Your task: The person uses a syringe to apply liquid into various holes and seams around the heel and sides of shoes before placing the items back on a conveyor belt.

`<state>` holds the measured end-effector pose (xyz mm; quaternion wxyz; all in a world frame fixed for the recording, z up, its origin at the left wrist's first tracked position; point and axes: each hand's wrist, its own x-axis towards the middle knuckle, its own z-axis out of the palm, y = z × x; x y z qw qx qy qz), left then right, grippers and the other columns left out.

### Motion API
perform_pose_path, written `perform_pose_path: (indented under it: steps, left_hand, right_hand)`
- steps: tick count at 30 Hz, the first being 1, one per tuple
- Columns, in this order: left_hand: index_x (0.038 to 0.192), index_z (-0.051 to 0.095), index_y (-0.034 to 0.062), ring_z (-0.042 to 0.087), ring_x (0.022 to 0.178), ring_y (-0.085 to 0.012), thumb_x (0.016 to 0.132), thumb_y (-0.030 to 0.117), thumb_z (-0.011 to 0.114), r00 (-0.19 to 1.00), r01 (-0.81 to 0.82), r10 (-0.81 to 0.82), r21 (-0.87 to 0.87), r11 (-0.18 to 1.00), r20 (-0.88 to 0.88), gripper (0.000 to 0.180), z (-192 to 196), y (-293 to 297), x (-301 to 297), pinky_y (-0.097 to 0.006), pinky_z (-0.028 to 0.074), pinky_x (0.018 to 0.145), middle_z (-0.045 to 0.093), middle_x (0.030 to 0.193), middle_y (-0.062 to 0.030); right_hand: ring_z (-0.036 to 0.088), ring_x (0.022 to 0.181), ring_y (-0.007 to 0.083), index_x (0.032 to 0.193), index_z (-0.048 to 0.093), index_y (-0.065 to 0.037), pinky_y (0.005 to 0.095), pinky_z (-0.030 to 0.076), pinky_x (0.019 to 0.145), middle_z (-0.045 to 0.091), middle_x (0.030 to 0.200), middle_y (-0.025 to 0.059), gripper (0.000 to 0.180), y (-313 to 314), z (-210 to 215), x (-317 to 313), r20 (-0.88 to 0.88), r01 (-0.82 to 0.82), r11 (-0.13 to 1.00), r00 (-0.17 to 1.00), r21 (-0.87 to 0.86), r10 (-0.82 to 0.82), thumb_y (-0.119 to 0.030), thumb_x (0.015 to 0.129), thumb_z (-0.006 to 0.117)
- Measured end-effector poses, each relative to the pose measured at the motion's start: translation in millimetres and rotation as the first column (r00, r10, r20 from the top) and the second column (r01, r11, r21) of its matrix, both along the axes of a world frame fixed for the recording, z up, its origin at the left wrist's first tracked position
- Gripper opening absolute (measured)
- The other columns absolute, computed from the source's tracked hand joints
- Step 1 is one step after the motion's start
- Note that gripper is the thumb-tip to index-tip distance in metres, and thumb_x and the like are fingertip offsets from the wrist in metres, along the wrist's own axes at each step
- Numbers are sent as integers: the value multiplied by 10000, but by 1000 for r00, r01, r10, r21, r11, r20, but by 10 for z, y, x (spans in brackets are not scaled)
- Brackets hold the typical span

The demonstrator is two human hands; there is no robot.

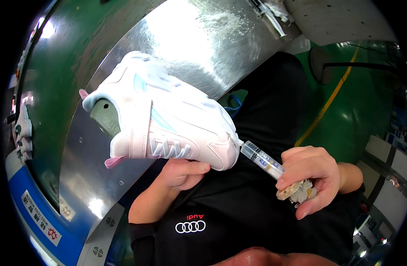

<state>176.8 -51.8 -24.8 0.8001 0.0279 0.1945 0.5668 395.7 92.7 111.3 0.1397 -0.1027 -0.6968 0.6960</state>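
A white and pale pink sneaker [176,111] with light blue trim fills the middle of the view, tilted on its side, a green shoe last [105,117] inside its opening. My left hand [184,174] grips it from below near the toe, thumb against the upper and the other fingers mostly hidden. In my right hand [312,175] is a clear plastic syringe [262,160], its tip at the toe where upper meets sole. Whitish, crusty lumps [298,191] cover the plunger end between my fingers. The tip appears to touch the shoe, but the exact contact is too small to tell.
Beyond the shoe lies a shiny metal worktable [185,35] with white residue [223,24]. Another syringe [272,20] rests at its far right corner. A blue and grey machine [46,213] stands at the left, with more shoes [23,133] farther off. A yellow line [330,106] crosses the green floor.
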Motion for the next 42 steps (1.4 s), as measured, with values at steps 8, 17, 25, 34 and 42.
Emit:
perform_pose_path:
  steps: [8, 17, 25, 34, 42]
  left_hand:
    - [1208, 492, 16, 457, 1175, -320, 837, 29, 564, 994, 92, -100, 145, 985, 48, 378, -48, 456, 117, -426, 402, 985, 524, 1208, -161]
    - [1149, 538, 37, 557, 1075, -253, 860, -11, 529, 997, 12, -22, 123, 992, 80, 293, 154, 767, 217, -392, 447, 957, 586, 1131, -121]
    - [1215, 453, -22, 441, 1212, -296, 872, 79, 553, 993, -83, 71, 125, 989, 92, 372, 233, 911, 270, -279, 509, 910, 500, 1223, -212]
    - [1204, 479, 49, 561, 1072, -236, 852, 90, 600, 987, -90, 82, 52, 995, 138, 375, 459, 996, 258, -244, 549, 796, 565, 1135, -125]
    - [1224, 461, 41, 539, 1102, -250, 870, 140, 582, 985, -131, 123, 66, 989, 119, 387, 454, 1082, 318, -263, 540, 824, 553, 1154, -132]
  right_hand:
    - [518, 562, 165, 1023, 603, 24, 276, 353, 512, 658, 852, 86, 476, -148, 92, 147, -41, 122, 968, 992, 219, -116, -282, 699, 770]
    - [515, 549, 158, 994, 607, -3, 280, 336, 510, 637, 764, 44, 433, -283, 53, 152, -61, 235, 863, 971, 447, -233, -277, 699, 767]
    - [376, 482, 165, 942, 612, -56, 267, 310, 446, 498, 624, 3, 364, -360, -130, 37, -93, 256, 665, 958, 702, -270, -285, 696, 752]
    - [356, 504, 141, 871, 625, -85, 246, 299, 411, 473, 624, -10, 284, -302, -298, -51, -89, 195, 439, 964, 877, -250, -228, 661, 753]
    - [360, 503, 139, 863, 627, -91, 248, 296, 407, 489, 623, -15, 287, -150, -390, -38, -99, 185, 417, 971, 890, -218, -226, 647, 760]
